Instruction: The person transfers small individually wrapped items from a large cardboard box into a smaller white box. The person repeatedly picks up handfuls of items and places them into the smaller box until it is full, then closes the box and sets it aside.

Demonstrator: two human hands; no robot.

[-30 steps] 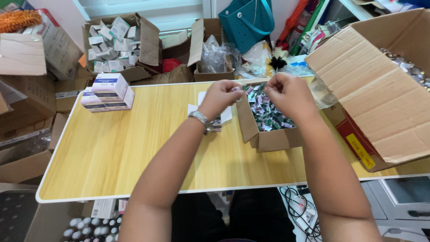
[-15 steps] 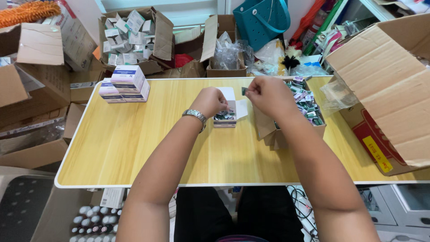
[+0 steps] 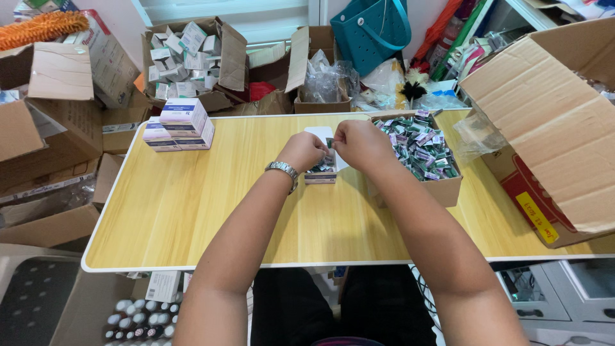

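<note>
My left hand [image 3: 302, 151] and my right hand [image 3: 359, 142] meet over the middle of the wooden table [image 3: 192, 211]. Between their fingertips they pinch one small dark packet [image 3: 329, 142]. Right under the hands stands a small white box [image 3: 321, 168], its lid flap up, with similar packets inside. A metal watch is on my left wrist. To the right of my right hand sits an open brown carton [image 3: 442, 187] full of several small green and purple packets [image 3: 419, 146].
A stack of white and purple boxes [image 3: 179, 125] stands at the table's far left. A large open cardboard box [image 3: 551, 134] lies at the right edge. Behind the table are more cartons [image 3: 192, 57], plastic bags and a teal bag [image 3: 371, 29]. Vials [image 3: 138, 317] sit below left.
The view has shifted, so the table sits a little lower and more to the right. Both hands have come down from above the brown carton to just over the small white box.
</note>
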